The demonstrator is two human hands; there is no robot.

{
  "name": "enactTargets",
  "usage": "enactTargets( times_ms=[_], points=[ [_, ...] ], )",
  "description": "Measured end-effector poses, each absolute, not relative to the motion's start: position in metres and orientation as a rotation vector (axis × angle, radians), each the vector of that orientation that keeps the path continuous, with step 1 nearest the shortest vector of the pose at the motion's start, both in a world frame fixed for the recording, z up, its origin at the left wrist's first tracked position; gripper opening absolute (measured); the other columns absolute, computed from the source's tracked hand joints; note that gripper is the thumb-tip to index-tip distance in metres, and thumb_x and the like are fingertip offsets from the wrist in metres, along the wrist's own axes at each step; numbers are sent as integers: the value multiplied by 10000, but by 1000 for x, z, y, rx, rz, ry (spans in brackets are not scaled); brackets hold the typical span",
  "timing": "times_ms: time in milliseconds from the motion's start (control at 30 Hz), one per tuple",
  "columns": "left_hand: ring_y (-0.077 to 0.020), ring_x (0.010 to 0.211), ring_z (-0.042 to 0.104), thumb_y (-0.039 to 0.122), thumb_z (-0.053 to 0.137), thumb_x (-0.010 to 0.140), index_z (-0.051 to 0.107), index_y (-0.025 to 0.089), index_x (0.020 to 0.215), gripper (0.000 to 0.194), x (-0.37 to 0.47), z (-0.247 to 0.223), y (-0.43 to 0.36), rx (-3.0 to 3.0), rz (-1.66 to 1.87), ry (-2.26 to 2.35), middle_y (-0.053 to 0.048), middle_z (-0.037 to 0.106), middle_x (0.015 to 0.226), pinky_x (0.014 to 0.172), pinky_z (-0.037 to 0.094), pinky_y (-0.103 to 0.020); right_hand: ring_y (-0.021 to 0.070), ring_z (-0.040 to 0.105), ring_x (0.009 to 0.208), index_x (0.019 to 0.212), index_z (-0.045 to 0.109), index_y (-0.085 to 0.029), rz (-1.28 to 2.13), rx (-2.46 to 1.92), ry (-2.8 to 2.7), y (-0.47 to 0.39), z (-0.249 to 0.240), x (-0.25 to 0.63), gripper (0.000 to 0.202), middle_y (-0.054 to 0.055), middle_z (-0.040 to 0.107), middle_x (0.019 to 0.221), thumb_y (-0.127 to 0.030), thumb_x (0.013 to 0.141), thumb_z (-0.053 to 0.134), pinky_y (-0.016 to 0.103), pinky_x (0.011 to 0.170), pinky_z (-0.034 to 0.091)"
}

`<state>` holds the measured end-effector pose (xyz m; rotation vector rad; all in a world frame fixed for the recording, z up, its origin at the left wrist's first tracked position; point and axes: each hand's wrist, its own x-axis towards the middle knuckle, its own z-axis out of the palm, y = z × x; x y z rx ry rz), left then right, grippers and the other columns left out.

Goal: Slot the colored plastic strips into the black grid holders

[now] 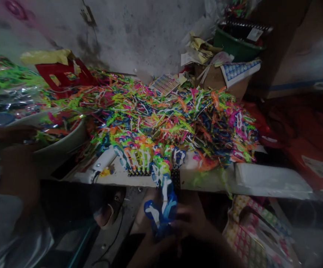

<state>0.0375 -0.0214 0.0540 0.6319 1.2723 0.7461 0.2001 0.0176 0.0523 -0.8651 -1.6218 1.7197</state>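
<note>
Nearest, before the heap of coloured pieces (161,119), the right hand (191,221) has its fingers closed on one blue-and-white bundle (163,212); the left hand (161,243) is just under it, too dark to tell its grip. Hanging in front, the bundle hides part of the table (117,179). Two black perforated strips (139,173) lie before the heap, whose pieces are too many to count. Left of it are one white bowl (66,142) and a co-worker's arm (19,163); behind-left, one red crate (45,75); behind-right, one green tub (234,48).
</note>
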Motion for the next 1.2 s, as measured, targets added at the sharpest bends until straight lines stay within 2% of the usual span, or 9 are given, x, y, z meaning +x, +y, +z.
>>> enactTargets(
  times_ms=[200, 300, 433, 600, 700, 833, 933, 1000, 1200],
  points=[
    [-283, 834, 657, 514, 803, 504, 733, 210, 776, 414, 38, 53, -30, 711, 770, 1283, -72, 728, 824, 823, 519, -385, 172, 604, 826, 782, 730, -208, 1711, -948, -1361, 18, 36, 206, 285, 30, 656, 849, -469, 802, 616, 267, 771, 464],
    [-288, 862, 650, 523, 789, 524, 728, 197, 793, 427, 32, 39, -35, 756, 730, 1391, -78, 730, 855, 813, 518, -374, 132, 566, 627, 825, 716, -217, 1718, -1101, -1277, 16, 30, 207, 290, 1, 632, 736, -482, 803, 601, 235, 612, 467],
    [-271, 841, 655, 542, 774, 545, 698, 179, 864, 490, 19, 27, -34, 785, 570, 1282, -87, 727, 853, 805, 518, -355, 165, 593, 739, 947, 704, -237, 1688, -1101, -1418, 13, 33, 206, 305, 3, 644, 768, -482, 807, 590, 264, 719, 485],
    [-256, 875, 640, 628, 739, 530, 670, 179, 856, 559, 18, 33, -31, 810, 535, 1323, -69, 720, 897, 825, 508, -327, 172, 583, 698, 918, 705, -194, 1800, -1027, -1343, 6, 32, 201, 417, 17, 624, 715, -563, 799, 550, 271, 657, 487],
    [-247, 812, 646, 665, 708, 546, 664, 170, 858, 587, 20, 30, -32, 835, 516, 1283, -70, 722, 848, 784, 519, -326, 159, 569, 702, 914, 704, -191, 1806, -1064, -1339, 4, 29, 198, 417, 19, 626, 754, -566, 784, 575, 249, 650, 471],
    [-263, 858, 649, 626, 738, 538, 679, 179, 899, 578, 20, 25, -32, 798, 539, 1320, -68, 726, 892, 809, 519, -334, 133, 534, 660, 797, 707, -180, 1701, -1153, -1285, 6, 25, 198, 455, 0, 606, 686, -603, 792, 541, 237, 651, 457],
    [-269, 962, 633, 569, 770, 533, 703, 195, 903, 530, 21, 28, -27, 739, 623, 1357, -61, 720, 971, 870, 502, -320, 107, 501, 538, 812, 707, -160, 1663, -1215, -1135, 9, 26, 203, 501, 14, 623, 671, -627, 787, 526, 225, 536, 442],
    [-264, 925, 644, 563, 764, 548, 720, 196, 887, 502, 22, 31, -23, 728, 650, 1337, -65, 726, 935, 825, 519, -306, 104, 502, 490, 890, 705, -154, 1652, -1245, -1020, 11, 28, 207, 510, 28, 639, 664, -620, 795, 519, 223, 487, 438],
    [-167, 548, 596, 586, 748, 565, 711, 160, 758, 469, 28, 30, -20, 744, 694, 1360, -28, 663, 586, 564, 499, -246, 156, 614, 555, 973, 691, -160, 1813, -1218, -950, 7, 25, 209, 502, 50, 675, 713, -602, 756, 589, 264, 522, 497]
  ],
)
